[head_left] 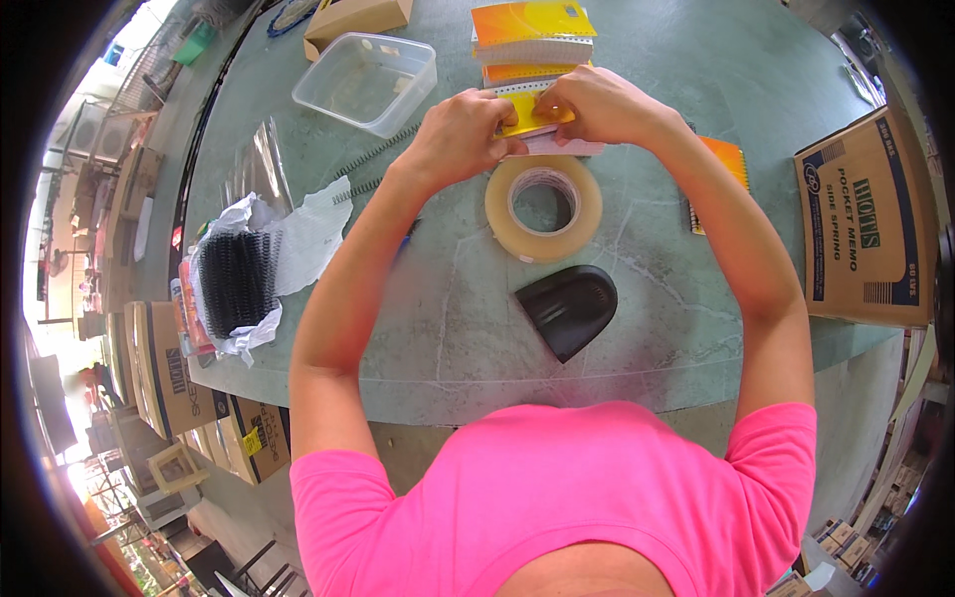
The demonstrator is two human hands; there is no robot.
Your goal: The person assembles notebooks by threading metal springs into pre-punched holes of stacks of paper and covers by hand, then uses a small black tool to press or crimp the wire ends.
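Observation:
Both my hands meet over a small yellow-covered notepad (525, 117) with a punched white edge, at the far side of the green table (438, 328). My left hand (460, 134) grips its left side and my right hand (597, 102) pinches its right side. Behind it stands a stack of orange and yellow spiral notepads (532, 35). A big roll of clear tape (543, 207) lies flat just below my hands. A bundle of black spiral coils (237, 282) rests on white paper at the left.
A clear plastic tub (366, 80) sits at the back left, with loose coils (383, 152) beside it. A black curved object (570, 308) lies near the front edge. An orange notepad (724, 164) is under my right forearm. Cardboard boxes stand at right (863, 224) and lower left (164, 368).

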